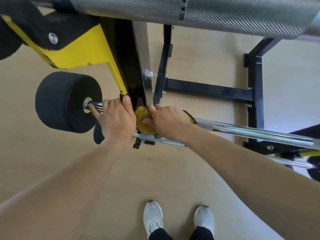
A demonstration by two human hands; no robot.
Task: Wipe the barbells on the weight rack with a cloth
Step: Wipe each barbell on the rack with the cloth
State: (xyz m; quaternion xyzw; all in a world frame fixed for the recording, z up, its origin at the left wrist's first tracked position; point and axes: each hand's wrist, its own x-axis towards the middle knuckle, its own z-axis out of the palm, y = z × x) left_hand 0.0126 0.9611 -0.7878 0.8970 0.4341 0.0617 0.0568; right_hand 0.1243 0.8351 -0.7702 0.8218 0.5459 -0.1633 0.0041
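Chrome barbell (251,129) with black end weight (65,101) lies across the yellow-black rack (97,54). My left hand (117,116) grips its shaft by the weight; right hand (166,121) clamps the yellow cloth (143,122) onto it.

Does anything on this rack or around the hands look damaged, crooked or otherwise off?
One thing: the yellow painted steel bracket has a chipped, ragged lower edge near the black round weight. Otherwise ordinary: the left hand grips the chrome barbell, and the right hand holds the yellow cloth against it.
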